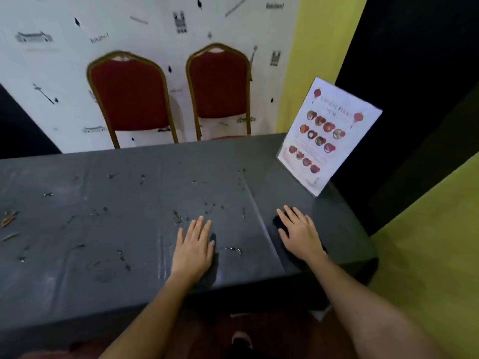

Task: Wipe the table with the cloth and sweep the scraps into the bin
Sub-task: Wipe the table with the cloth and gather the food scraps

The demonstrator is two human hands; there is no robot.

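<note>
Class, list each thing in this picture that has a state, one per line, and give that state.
table: dirty, scattered with scraps
cloth: dark, flat under right hand
right hand: fingers spread, pressing cloth
left hand: flat, palm down
menu stand: upright, leaning back
chairs: empty

Right hand [299, 233]: I see it flat on a dark cloth [281, 226], 4 o'clock.
Left hand [193, 248]: flat on the table [77, 229].
Scraps [178, 216]: 9 o'clock.
</note>
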